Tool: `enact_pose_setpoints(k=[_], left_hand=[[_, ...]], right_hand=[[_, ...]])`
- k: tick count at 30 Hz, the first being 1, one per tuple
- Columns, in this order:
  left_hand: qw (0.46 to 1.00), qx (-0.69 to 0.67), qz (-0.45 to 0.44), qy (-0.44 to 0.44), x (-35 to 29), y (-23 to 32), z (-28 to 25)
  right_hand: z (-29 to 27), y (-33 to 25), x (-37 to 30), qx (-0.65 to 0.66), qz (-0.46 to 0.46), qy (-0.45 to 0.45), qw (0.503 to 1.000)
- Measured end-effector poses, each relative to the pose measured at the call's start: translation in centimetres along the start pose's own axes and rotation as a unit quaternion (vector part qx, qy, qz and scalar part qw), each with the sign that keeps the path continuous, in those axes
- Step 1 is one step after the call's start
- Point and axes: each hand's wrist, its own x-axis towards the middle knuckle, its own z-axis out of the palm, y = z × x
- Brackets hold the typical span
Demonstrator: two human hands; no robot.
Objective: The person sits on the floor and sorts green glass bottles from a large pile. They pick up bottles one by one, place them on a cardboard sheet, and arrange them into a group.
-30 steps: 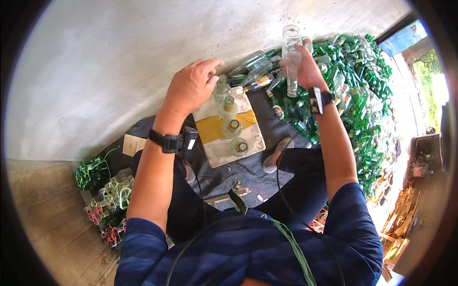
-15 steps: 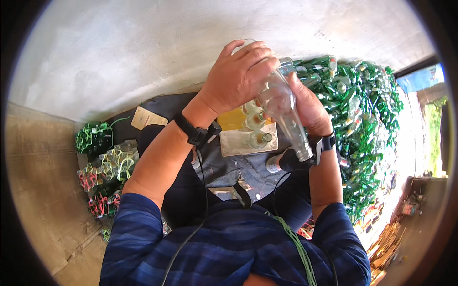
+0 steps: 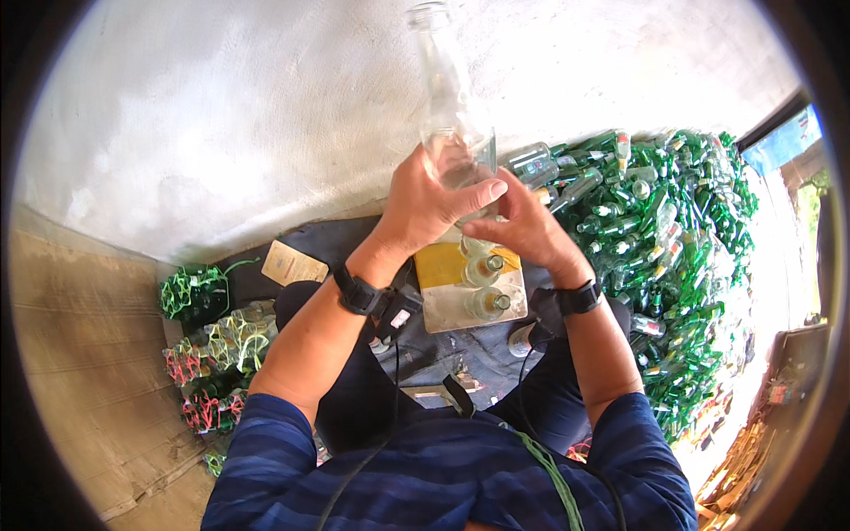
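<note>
My left hand is wrapped round the lower body of a clear glass bottle. The bottle stands with its open neck toward the top of the view, against the white wall. At its base my right hand is closed round the glass, its fingertips partly hidden. Below the hands, on a yellow and pale board, stand a few clear bottles; the hands partly cover the farthest.
A big heap of green and clear bottles fills the right side. Bottles bundled with green, yellow and red ties lie at the left. A small tan board rests on the dark sheet by the wall.
The bottle has swung from neck toward me to neck away. Both hands have shifted their grip to its lower end, and the right hand has moved slightly left and nearer.
</note>
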Motion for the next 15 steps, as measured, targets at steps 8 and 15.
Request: enact_pose_setpoints(k=[8,15], left_hand=[[0.990,-0.141,0.006,0.011,0.5,1.2,-2.0],[0.983,-0.012,-0.016,0.182,2.2,0.8,-6.7]], right_hand=[[1.2,-0.6,-0.9,-0.040,-0.034,0.053,0.997],[1.9,-0.9,-1.6,-0.090,-0.043,0.028,0.995]])
